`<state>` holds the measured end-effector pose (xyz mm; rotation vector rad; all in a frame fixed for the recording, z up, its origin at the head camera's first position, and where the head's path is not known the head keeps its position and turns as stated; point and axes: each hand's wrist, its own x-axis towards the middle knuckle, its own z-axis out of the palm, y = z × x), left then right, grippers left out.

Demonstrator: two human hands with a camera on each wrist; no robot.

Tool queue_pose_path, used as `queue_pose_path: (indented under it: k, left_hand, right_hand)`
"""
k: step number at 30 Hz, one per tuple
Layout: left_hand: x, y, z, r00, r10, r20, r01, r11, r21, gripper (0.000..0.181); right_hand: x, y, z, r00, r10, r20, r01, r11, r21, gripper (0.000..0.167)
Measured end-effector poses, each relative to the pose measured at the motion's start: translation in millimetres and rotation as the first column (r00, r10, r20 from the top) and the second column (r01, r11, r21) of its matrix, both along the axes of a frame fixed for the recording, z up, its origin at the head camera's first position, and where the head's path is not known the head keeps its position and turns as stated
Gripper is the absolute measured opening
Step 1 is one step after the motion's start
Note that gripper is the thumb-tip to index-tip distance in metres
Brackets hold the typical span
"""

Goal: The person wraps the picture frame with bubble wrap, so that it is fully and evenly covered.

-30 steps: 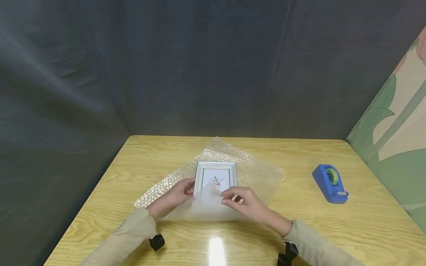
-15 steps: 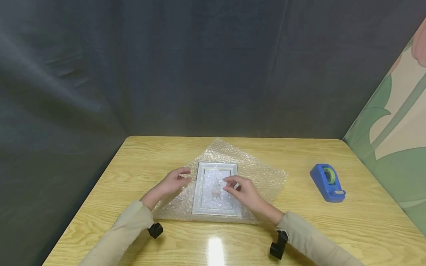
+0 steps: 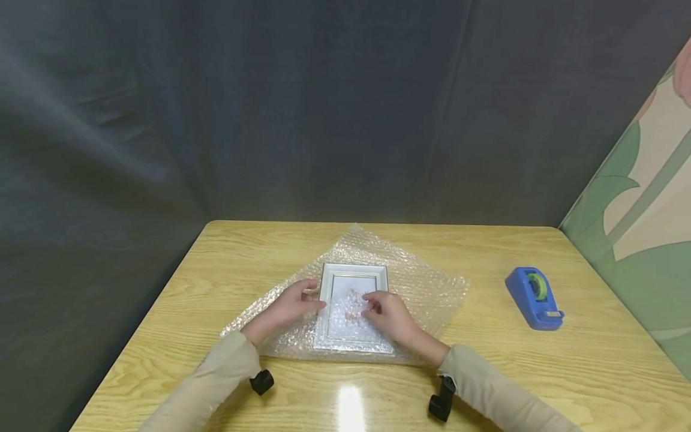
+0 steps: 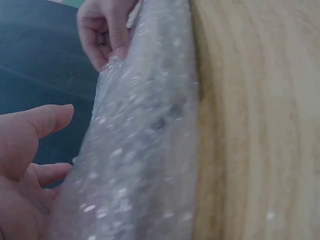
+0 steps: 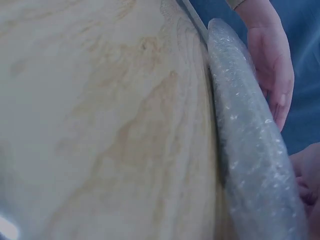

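Observation:
A white picture frame (image 3: 355,269) with a small flower print lies face up on a sheet of bubble wrap (image 3: 432,291). The wrap's near flap is folded over the frame and blurs the print. My right hand (image 3: 391,313) pinches the tip of that flap over the middle of the frame; the left wrist view shows this right hand (image 4: 102,30) gripping the wrap's corner. Beside the frame's left edge is my left hand (image 3: 291,303), fingers apart and thumb towards the frame. In the left wrist view its fingers (image 4: 52,172) are loose, next to the folded wrap (image 4: 135,140).
A blue tape dispenser (image 3: 537,300) with a green-cored roll stands on the right of the wooden table (image 3: 227,258). A dark curtain (image 3: 324,120) hangs behind and to the left. A flower-patterned panel (image 3: 642,240) borders the right side.
The near flap has come up and over, from the frame's lower part to most of its face. My left hand let go of the frame's side, moved off left, then came back beside it.

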<state>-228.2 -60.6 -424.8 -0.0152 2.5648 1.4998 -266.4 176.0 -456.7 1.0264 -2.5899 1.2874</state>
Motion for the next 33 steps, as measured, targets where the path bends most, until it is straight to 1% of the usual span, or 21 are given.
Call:
queue_pose_path:
  k: [4, 6, 9, 12, 15, 18, 21, 23, 25, 28, 31, 33]
  left_hand:
    - [2.6, 5.0, -4.0, 0.999, 0.003, 0.034, -0.003, 1.000, 0.012, 0.080]
    - [3.2, 7.3, -5.2, 1.000, -0.005, 0.022, 0.005, 1.000, 0.002, 0.084]
    - [2.0, 10.2, -6.9, 0.999, -0.036, -0.010, 0.035, 0.999, -0.011, 0.079]
    - [-0.8, 11.5, -9.5, 0.995, -0.079, -0.058, 0.078, 0.997, -0.028, 0.072]
    - [-1.8, 11.7, -12.0, 0.994, -0.086, -0.072, 0.081, 0.994, -0.070, 0.073]
    - [-1.2, 12.1, -13.0, 0.994, -0.072, -0.076, 0.063, 0.991, -0.116, 0.077]
    - [-0.7, 12.5, -12.3, 0.997, -0.041, -0.060, 0.034, 0.992, -0.125, 0.080]
    - [0.0, 12.4, -11.1, 0.998, -0.022, -0.054, 0.015, 0.991, -0.131, 0.081]
    - [0.0, 11.9, -11.2, 0.999, -0.005, -0.049, -0.001, 0.991, -0.131, 0.082]
    - [-0.3, 11.8, -12.3, 0.999, -0.001, -0.052, -0.005, 0.992, -0.126, 0.081]
    - [-0.8, 12.7, -13.5, 0.999, 0.003, -0.047, -0.009, 0.994, -0.113, 0.081]
    - [-0.9, 14.1, -13.7, 0.999, 0.006, -0.042, -0.010, 0.994, -0.111, 0.081]
  right_hand:
    - [0.1, -3, 2.8, 1.000, -0.019, 0.000, 0.019, 0.999, 0.043, 0.029]
    - [0.3, -4, 4.3, 1.000, -0.027, -0.006, 0.028, 0.997, 0.068, 0.029]
    - [1.0, -4, 5.6, 0.999, -0.033, -0.015, 0.034, 0.995, 0.097, 0.031]
    - [2.3, -5, 7.1, 0.999, -0.039, -0.026, 0.041, 0.993, 0.113, 0.030]
    - [3.8, -4, 8.5, 0.999, -0.038, -0.035, 0.042, 0.992, 0.120, 0.030]
    - [5.5, -2, 12.2, 0.997, -0.052, -0.061, 0.059, 0.992, 0.115, 0.035]
    - [6.6, 3, 18.4, 0.990, -0.089, -0.112, 0.102, 0.989, 0.110, 0.044]
    - [7.8, 6, 22.5, 0.983, -0.121, -0.135, 0.139, 0.981, 0.137, 0.055]
    - [8.9, 10, 23.7, 0.982, -0.144, -0.119, 0.164, 0.970, 0.179, 0.069]
    - [9.3, 16, 21.6, 0.985, -0.164, -0.046, 0.170, 0.950, 0.261, 0.087]
    - [6.3, 21, 21.6, 0.988, -0.156, -0.006, 0.150, 0.939, 0.310, 0.094]
    - [1.0, 25, 24.7, 0.992, -0.128, -0.014, 0.126, 0.940, 0.318, 0.093]
